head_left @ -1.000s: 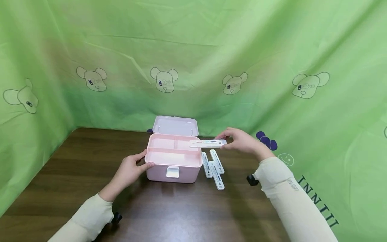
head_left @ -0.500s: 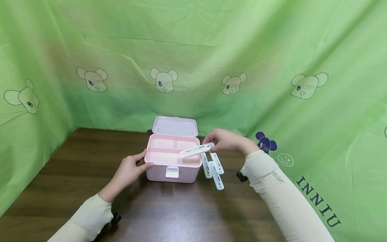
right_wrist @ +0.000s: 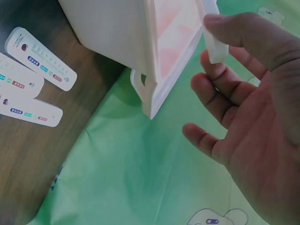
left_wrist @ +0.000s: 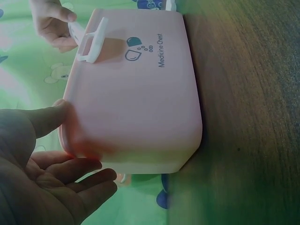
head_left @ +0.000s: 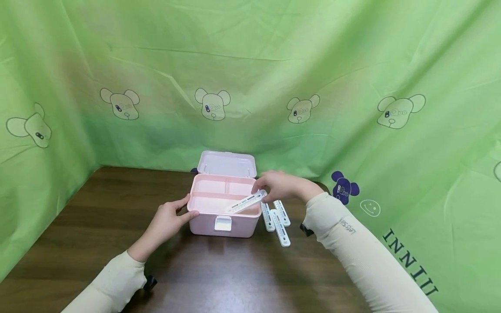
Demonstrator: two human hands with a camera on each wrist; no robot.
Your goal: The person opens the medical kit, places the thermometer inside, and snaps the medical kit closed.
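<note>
Green cloth (head_left: 254, 61) printed with bear faces hangs behind the dark wooden table (head_left: 188, 269), its grain catching light. There the left hand (head_left: 168, 219) grips a corner of the open pink box (head_left: 240, 227); the right hand (head_left: 279, 187) pinches a white strip (head_left: 246, 202), slanted over the front compartment. Three similar strips (head_left: 280, 228) lie alongside.

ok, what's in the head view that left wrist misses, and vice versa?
Head only: the inner compartments of the pink box, plus both sleeves.
Left wrist only: the "Medicine Chest" lettering on the box's front.
Both: the box with its white latch, left hand at its corner, right hand holding a white thermometer (mostly hidden in left wrist), table, green cloth.
</note>
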